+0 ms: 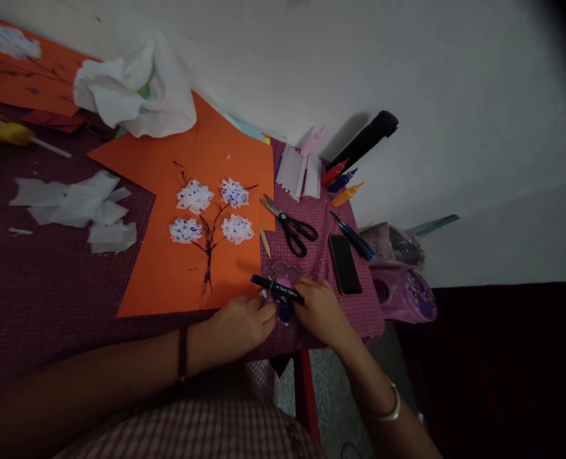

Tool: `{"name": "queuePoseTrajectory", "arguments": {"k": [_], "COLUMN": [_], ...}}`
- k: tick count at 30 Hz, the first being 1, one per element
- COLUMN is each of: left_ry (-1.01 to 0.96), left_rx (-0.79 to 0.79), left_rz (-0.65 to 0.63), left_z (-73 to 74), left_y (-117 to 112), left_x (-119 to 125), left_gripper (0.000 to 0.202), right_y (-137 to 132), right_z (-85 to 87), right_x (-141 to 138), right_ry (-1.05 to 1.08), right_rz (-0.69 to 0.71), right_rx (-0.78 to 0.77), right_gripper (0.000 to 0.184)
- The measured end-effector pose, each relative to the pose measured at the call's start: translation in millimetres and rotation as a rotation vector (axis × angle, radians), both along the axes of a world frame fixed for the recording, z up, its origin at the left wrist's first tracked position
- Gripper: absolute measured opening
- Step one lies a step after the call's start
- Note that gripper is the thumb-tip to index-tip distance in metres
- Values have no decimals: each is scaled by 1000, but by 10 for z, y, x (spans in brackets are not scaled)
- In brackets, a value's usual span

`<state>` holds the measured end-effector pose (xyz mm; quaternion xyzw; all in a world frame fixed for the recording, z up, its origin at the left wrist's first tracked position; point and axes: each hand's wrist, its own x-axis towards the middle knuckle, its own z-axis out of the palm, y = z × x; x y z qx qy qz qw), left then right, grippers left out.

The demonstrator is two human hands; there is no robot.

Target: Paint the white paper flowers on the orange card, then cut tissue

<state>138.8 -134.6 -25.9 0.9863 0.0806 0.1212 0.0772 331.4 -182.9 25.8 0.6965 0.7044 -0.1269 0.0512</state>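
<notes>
My right hand (pixel 322 310) is closed round a black marker (pixel 279 289), which lies slantwise over a clear flower-shaped paint palette (pixel 279 269). Dark purple paint (pixel 284 311) shows in one well. At the palette's left side my left hand (pixel 242 324) is closed with its fingers curled together; whatever they may pinch is hidden. Beyond it lies an orange sheet (pixel 144 290) with a dark painted tree (pixel 208 255) and several white paper blossoms (pixel 236 229) dotted with blue-purple. Black-handled scissors (pixel 290 226) and a wooden stick (pixel 265 242) lie just above the palette.
To the right are a phone (pixel 345 264), a blue cutter (pixel 352 236) and several paint tubes (pixel 347 194). Torn white paper (pixel 72 201) and a yellow glue gun (pixel 0 135) lie left. Crumpled white paper (pixel 139 95) sits by the wall. The table's right edge drops beside a pink container (pixel 398 293).
</notes>
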Motion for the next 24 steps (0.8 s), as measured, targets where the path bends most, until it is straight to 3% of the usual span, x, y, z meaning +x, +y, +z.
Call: {"name": "queuePoseTrajectory", "arguments": {"k": [6, 12, 16, 19, 24], "left_ry": [11, 18, 38, 45, 39], "left_rx": [-15, -16, -19, -19, 6], "left_rz": [18, 18, -21, -26, -39], "left_z": [-15, -45, -26, 3, 20], "left_y": [-9, -12, 14, 33, 27], "left_x": [-8, -9, -29, -45, -47], "left_gripper": [10, 9, 9, 9, 10], "right_y": [-36, -123, -151, -180, -246], "right_z": [30, -93, -85, -41, 0], "right_x": [46, 60, 31, 11, 4], "right_ry": [160, 480, 691, 774, 903], "right_rz": [-126, -292, -463, -575, -640], "right_rx": [-123, -137, -262, -371, -440], "right_gripper": [17, 14, 13, 19, 38]}}
